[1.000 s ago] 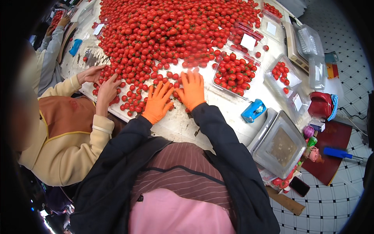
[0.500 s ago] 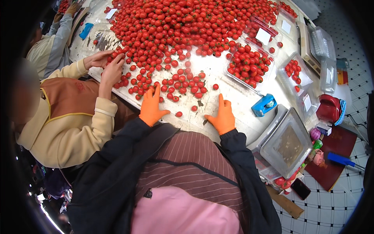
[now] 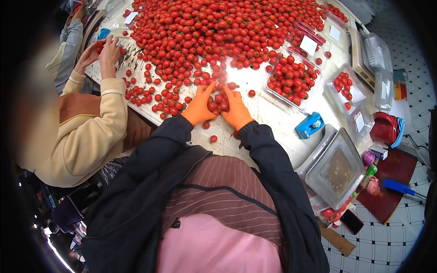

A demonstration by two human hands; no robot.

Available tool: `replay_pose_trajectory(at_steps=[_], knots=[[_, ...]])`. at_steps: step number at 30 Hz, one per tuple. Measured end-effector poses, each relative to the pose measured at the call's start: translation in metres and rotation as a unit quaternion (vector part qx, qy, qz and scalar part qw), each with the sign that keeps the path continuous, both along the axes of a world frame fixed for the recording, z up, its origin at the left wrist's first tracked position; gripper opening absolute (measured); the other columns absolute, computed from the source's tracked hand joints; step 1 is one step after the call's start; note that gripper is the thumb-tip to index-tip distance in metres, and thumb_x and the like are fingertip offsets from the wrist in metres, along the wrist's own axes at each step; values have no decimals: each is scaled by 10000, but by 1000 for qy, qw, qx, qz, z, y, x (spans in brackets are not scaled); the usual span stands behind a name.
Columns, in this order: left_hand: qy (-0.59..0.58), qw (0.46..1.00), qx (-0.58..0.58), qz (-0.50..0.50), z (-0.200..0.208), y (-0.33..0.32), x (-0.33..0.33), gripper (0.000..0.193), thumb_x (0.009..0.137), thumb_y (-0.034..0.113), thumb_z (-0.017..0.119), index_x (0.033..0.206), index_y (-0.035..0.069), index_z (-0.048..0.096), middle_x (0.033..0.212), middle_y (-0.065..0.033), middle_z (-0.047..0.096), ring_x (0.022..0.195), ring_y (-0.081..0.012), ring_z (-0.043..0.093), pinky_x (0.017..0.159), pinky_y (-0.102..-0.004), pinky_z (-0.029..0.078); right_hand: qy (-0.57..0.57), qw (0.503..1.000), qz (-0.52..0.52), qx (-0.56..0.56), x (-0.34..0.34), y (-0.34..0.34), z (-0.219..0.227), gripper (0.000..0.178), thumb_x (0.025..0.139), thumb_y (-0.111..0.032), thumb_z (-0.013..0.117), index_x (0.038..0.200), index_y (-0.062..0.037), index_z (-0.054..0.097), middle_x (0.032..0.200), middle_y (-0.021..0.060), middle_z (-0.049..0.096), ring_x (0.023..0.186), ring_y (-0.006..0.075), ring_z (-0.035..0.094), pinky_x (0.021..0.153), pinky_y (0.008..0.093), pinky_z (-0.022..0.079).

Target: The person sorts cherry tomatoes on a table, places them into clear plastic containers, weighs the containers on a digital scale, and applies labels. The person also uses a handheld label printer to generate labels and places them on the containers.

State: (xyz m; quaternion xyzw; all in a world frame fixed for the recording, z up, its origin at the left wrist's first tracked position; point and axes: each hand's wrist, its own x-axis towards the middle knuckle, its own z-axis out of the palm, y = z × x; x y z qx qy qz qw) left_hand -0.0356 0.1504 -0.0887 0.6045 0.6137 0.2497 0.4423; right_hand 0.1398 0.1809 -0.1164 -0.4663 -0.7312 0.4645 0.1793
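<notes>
Both my hands wear orange gloves and are cupped toward each other at the near side of the table. A small cluster of cherry tomatoes (image 3: 219, 104) is gathered between them. My left hand (image 3: 197, 108) curves round its left side, and my right hand (image 3: 237, 110) closes in from the right. Under the palms the fingers' grip is partly hidden. A loose cherry tomato (image 3: 213, 139) lies just nearer than the hands. Beyond the fingers rises a big heap of red cherry tomatoes (image 3: 214, 32) with green stems.
To the right stand a transparent box (image 3: 286, 101) filled with tomatoes, a blue tape dispenser (image 3: 310, 125) and a stack of lidded plastic trays (image 3: 334, 168). A part-filled box (image 3: 359, 88) lies farther right. At left, a co-worker's hands (image 3: 108, 57) hold tomatoes over the table.
My hands have come together from wide apart, moving forward and inward round several tomatoes. The co-worker's hands have moved left and away from the scattered tomatoes.
</notes>
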Motion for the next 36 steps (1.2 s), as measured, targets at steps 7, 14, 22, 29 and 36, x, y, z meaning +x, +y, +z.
replay_pose_trajectory(at_steps=[7, 14, 22, 29, 36], knots=[[-139, 989, -39, 23, 10, 8, -19, 902, 591, 9, 771, 1412, 101, 409, 1289, -103, 465, 1161, -188, 468, 924, -294, 444, 235, 953, -75, -175, -3, -1, -2, 726, 698, -22, 701, 1370, -76, 429, 1277, 139, 468, 1150, 254, 509, 952, 320, 441], [-208, 976, -62, 14, 57, 25, 6, 804, 651, -46, 731, 1391, 51, 431, 1260, -72, 522, 1041, -116, 549, 881, -252, 473, 298, 927, -127, -189, 6, -6, 16, 694, 704, -27, 698, 1353, -89, 460, 1281, 136, 507, 1150, 221, 530, 966, 304, 438], [-266, 960, 18, -81, 110, 94, 114, 741, 739, -16, 685, 1417, 60, 398, 1313, -90, 513, 1084, -135, 542, 930, -280, 460, 233, 930, -245, 145, 103, 46, 77, 636, 728, 8, 687, 1332, -53, 495, 1257, 82, 539, 1143, 180, 526, 939, 277, 447], [-170, 971, 84, -149, 76, 111, 123, 656, 805, 24, 672, 1401, 158, 432, 1402, -39, 421, 1217, -215, 479, 890, -332, 491, 112, 922, -354, 108, 194, 62, 84, 505, 845, -61, 621, 1336, -77, 505, 1266, 119, 543, 1110, 197, 563, 897, 308, 484], [48, 993, 79, -68, 32, 44, 26, 520, 790, 161, 716, 1267, 70, 531, 1211, -110, 521, 1101, -269, 525, 875, -349, 467, 130, 900, -396, 127, 170, 11, 104, 334, 883, -90, 609, 1216, -70, 599, 1054, 72, 653, 911, 149, 615, 768, 290, 486]])
